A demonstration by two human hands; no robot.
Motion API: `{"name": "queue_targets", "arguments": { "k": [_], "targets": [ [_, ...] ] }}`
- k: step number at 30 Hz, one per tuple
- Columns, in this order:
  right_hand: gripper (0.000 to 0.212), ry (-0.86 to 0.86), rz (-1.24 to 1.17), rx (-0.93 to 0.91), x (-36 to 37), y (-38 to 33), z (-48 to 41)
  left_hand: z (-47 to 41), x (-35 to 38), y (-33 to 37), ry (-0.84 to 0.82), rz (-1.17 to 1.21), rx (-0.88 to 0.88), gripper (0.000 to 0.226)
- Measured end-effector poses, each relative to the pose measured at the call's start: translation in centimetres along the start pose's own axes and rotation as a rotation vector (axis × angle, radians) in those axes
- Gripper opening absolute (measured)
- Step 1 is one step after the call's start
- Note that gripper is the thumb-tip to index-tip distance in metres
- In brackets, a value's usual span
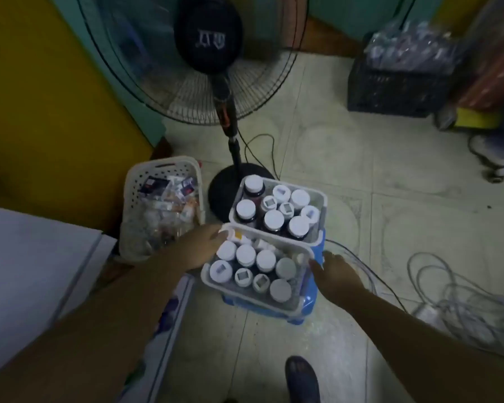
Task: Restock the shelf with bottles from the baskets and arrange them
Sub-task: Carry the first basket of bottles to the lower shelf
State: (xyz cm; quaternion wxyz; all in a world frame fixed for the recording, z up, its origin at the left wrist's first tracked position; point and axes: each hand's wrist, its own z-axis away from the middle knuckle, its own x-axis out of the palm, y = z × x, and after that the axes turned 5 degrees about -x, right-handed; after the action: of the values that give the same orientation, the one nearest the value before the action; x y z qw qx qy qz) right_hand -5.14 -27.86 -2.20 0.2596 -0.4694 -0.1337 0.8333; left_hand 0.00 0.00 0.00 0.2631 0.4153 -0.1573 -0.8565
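Beside a packet-filled white basket, the left hand grips the near basket of bottles on a blue stool, apparently to lift it, the right hand touches its right rim, hold unclear, with the far basket and fan stand close behind and cables rightward.

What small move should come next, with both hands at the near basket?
Probably close a grip on each side rim of the near basket and lift it straight off the stool: the left hand is at its left rim, the right hand at its right, and its bottles stand upright.
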Motion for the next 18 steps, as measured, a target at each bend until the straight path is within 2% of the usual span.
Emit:
{"name": "queue_targets", "arguments": {
  "k": [3,4,7,9,11,14,18],
  "targets": [
    [0.051,-0.067,-0.201,0.170,4.4,2.1,-2.9,-3.2,3.5,-1.8,0.027,0.070,-0.146,0.044],
    [0.048,-0.114,-0.263,0.210,5.6,2.2,-3.4,-3.9,4.8,-2.4,0.037,0.149,-0.184,0.045],
    [0.040,-0.068,-0.446,0.290,9.4,2.7,-4.7,-5.9,7.3,-4.1,0.068,0.471,-0.251,0.044],
    [0.043,0.050,-0.447,0.296,10.7,2.7,-4.6,-6.7,7.7,-5.2,0.092,0.592,-0.263,0.053],
    [0.045,0.091,-0.431,0.270,11.5,3.2,-4.4,-6.9,8.0,-5.8,0.105,0.613,-0.263,0.054],
    [0.047,0.067,-0.425,0.263,11.1,3.0,-4.1,-5.5,7.9,-5.5,0.132,0.589,-0.268,0.038],
    [0.047,0.045,-0.333,0.194,9.4,2.0,-2.6,-1.7,7.3,-5.8,0.177,0.626,-0.311,0.038]
  ]
}}
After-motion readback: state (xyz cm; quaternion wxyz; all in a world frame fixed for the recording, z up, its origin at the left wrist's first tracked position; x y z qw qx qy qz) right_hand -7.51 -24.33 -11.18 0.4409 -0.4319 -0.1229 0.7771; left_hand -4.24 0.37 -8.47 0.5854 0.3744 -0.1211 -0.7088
